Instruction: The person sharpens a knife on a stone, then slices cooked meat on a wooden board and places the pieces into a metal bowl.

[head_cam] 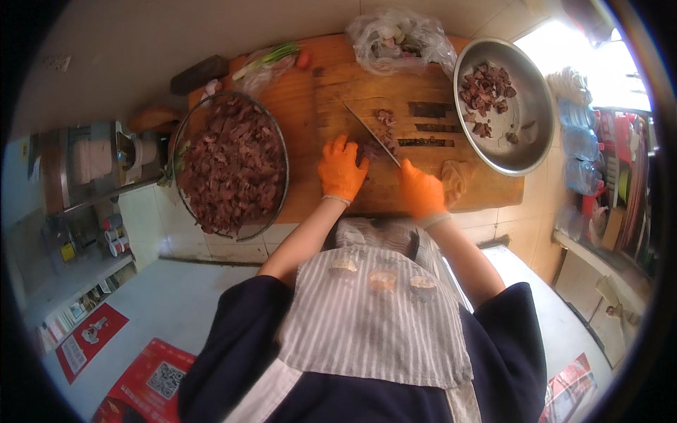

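My right hand [421, 191], in an orange glove, grips a knife whose blade [371, 133] points up and to the left over a wooden cutting board [349, 90]. The glove hides the handle. Small pieces of dark red meat [389, 138] lie along the right side of the blade, and another bit of meat [372, 152] is to its left. My left hand [342, 170], gloved the same way, rests on the board left of the blade. Its fingers are spread, with the thumb close to that bit of meat.
A large round container [286, 158] heaped with cut meat stands left. On the right, a steel bowl [534, 153] holds more pieces. A clear plastic bag [365, 45], green onions [272, 57], a dark block [200, 75] and a crumpled tan cloth [456, 180] are around the board.
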Demonstrator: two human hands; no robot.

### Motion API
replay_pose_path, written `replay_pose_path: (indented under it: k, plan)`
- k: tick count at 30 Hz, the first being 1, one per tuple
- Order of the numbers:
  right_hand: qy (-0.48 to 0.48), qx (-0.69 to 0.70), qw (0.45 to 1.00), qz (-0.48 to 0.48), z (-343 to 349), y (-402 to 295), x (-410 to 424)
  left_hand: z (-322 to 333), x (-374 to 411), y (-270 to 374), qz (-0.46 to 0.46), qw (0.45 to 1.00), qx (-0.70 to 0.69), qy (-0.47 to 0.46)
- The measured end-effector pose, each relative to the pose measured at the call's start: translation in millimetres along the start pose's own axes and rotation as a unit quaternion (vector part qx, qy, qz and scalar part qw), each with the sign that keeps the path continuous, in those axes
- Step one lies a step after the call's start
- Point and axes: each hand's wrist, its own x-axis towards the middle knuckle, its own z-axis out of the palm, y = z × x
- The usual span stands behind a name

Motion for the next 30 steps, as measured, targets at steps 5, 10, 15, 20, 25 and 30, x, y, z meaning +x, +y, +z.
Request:
replay_pose_path:
  k: [5, 10, 15, 20, 25, 30]
  plan:
    - [0.037, 0.039, 0.998, -0.022, 20.7, -1.3, 19.9, -3.8, -7.2, 2.2, 0.029, 0.981, -0.049, -0.185]
    - [0.042, 0.078, 0.996, -0.025, -6.9, -28.5, 53.1, -4.0, -26.7, 4.5, -0.093, 0.972, -0.115, -0.184]
    - [0.078, 0.116, 0.990, 0.036, -20.9, -7.4, 31.6, -7.9, 1.5, 10.2, -0.110, 0.982, -0.116, -0.096]
    - [0.092, 0.133, 0.987, 0.023, -2.4, 2.3, -4.5, -14.1, -3.4, 3.6, -0.015, 0.996, -0.089, -0.016]
    - [0.047, 0.065, 0.997, 0.020, 10.2, -11.4, -7.5, -3.8, 1.3, 8.1, -0.054, 0.989, -0.102, -0.092]
    - [-0.047, 0.082, 0.993, 0.068, -2.3, -5.5, -14.8, 15.5, 2.4, 1.7, -0.034, 0.990, -0.107, -0.083]
